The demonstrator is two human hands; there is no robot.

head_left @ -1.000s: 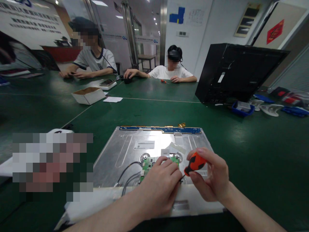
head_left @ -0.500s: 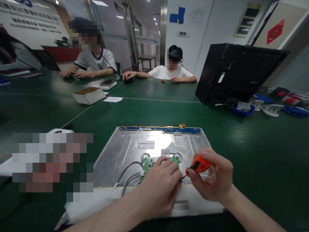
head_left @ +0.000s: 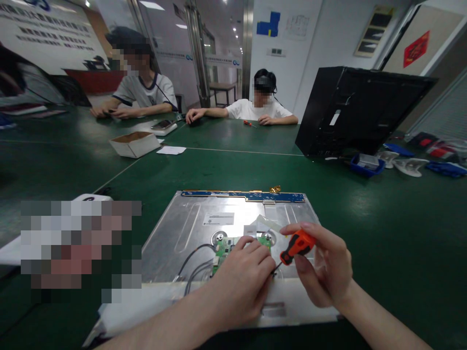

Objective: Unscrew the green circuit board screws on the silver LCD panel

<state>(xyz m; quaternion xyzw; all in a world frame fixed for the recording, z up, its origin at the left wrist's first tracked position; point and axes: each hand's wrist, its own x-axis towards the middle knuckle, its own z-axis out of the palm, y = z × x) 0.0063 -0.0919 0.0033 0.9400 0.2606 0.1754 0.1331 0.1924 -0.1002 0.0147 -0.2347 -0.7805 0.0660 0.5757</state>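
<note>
My right hand (head_left: pixel 328 262) has a stubby orange and black screwdriver (head_left: pixel 297 246) between thumb and fingers, the index finger lifted off the handle. Its thin shaft slants down to the left, and its tip is hidden beside my left hand (head_left: pixel 246 272). That hand lies over a green circuit board (head_left: pixel 223 248) with bent fingers; what its fingertips and thumb grip is out of sight. The board sits on the silver metal back of a display panel (head_left: pixel 164 253), with dark cables (head_left: pixel 191 257) running from its left side. A blue circuit strip (head_left: pixel 226 194) lines the panel's far edge.
A black monitor housing (head_left: pixel 365 107) stands at the back right, beside a blue tray (head_left: pixel 367 165). An open white box (head_left: pixel 134 144) and a paper (head_left: pixel 171 150) lie at the back left. Two people sit across the green table (head_left: pixel 233 170); another screwdriver (head_left: pixel 248 123) lies near one.
The screwdriver handle has turned, showing more of its black grip. My right index finger has straightened and the thumb has shifted back along the handle. My left hand stays in place.
</note>
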